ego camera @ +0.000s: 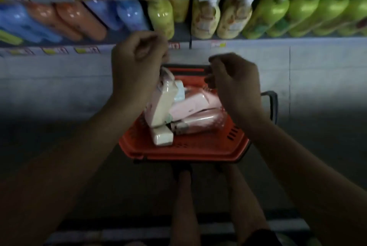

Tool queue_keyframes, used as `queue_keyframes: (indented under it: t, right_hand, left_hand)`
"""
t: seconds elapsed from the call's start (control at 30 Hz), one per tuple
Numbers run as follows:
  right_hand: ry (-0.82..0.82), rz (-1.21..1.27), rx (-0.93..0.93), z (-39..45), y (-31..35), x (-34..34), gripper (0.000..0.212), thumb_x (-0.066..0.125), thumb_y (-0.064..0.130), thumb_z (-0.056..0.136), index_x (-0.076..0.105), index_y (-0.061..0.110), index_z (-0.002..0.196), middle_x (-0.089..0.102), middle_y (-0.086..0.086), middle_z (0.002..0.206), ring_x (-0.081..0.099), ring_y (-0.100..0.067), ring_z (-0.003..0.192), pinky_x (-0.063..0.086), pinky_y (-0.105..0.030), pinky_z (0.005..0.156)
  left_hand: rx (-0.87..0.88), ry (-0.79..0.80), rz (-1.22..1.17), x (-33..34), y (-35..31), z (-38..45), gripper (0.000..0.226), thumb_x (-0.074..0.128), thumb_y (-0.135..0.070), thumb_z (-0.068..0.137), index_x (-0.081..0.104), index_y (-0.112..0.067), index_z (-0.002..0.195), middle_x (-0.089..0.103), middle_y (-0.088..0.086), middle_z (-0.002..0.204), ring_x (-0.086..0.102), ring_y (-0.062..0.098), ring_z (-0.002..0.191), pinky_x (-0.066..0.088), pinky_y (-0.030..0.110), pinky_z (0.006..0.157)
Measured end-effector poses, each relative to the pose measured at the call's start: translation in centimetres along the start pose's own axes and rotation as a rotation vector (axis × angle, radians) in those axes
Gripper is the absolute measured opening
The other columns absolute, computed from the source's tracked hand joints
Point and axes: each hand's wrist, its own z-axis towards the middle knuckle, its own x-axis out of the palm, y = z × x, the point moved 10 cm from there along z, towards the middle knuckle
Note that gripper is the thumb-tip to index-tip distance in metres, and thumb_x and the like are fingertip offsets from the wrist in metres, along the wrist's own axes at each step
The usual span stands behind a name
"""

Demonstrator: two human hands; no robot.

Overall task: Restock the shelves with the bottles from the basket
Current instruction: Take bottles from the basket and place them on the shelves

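Observation:
An orange basket (198, 148) sits on the floor below the shelf. It holds a cream bottle (163, 104) standing on its cap and pink bottles (198, 106) lying on their sides. My left hand (137, 67) is over the basket's left side, its fingers curled at the cream bottle's upper end, which is partly hidden behind the hand. My right hand (234, 83) hovers over the basket's far right corner with fingers curled, and I see nothing in it.
The shelf (258, 42) above carries rows of blue, orange, yellow and green bottles (297, 15), with a dark gap (181, 29) beside a yellow bottle (161, 17). A black basket handle (272, 106) hangs at the right. My legs stand just behind the basket.

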Motion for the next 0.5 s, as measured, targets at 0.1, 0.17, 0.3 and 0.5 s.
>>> queue_keyframes:
  t: [0.1, 0.17, 0.3, 0.5]
  right_hand:
    - [0.130, -0.170, 0.188, -1.3, -9.6, 0.9, 0.016, 0.059, 0.023, 0.099, 0.070, 0.023, 0.087, 0.077, -0.004, 0.086, 0.076, -0.030, 0.086, 0.060, -0.040, 0.076]
    - [0.239, -0.331, 0.292, -2.4, -15.2, 1.6, 0.016, 0.061, 0.019, 0.100, 0.076, 0.016, 0.103, 0.073, -0.002, 0.090, 0.073, -0.024, 0.089, 0.049, -0.019, 0.064]
    - [0.463, -0.594, 0.443, -4.3, -25.5, 3.9, 0.041, 0.058, 0.021, 0.103, 0.058, 0.013, 0.143, 0.065, -0.013, 0.137, 0.062, -0.024, 0.101, 0.045, -0.019, 0.073]
    - [0.669, -0.874, 0.198, -1.4, -35.4, 9.7, 0.086, 0.071, 0.016, 0.090, 0.025, 0.009, 0.163, 0.022, -0.021, 0.169, 0.024, -0.043, 0.155, 0.030, -0.056, 0.125]
  left_hand:
    - [-0.108, -0.046, 0.154, 0.9, 7.3, -1.4, 0.018, 0.066, -0.010, 0.092, 0.071, -0.024, 0.083, 0.076, -0.006, 0.073, 0.075, 0.012, 0.078, 0.063, 0.042, 0.087]
    - [-0.150, -0.049, 0.270, 1.2, 11.8, -2.0, 0.007, 0.067, -0.020, 0.090, 0.072, -0.024, 0.089, 0.077, -0.001, 0.086, 0.076, 0.019, 0.089, 0.062, 0.042, 0.088]
    - [-0.217, -0.021, 0.388, 2.0, 20.7, -3.5, 0.010, 0.063, -0.028, 0.084, 0.071, -0.029, 0.091, 0.077, 0.008, 0.092, 0.075, 0.027, 0.090, 0.061, 0.052, 0.085]
    - [-0.320, 0.098, 0.470, 5.5, 28.1, -7.8, 0.015, 0.067, -0.008, 0.094, 0.070, -0.023, 0.096, 0.071, -0.010, 0.089, 0.070, 0.007, 0.088, 0.057, 0.019, 0.077]
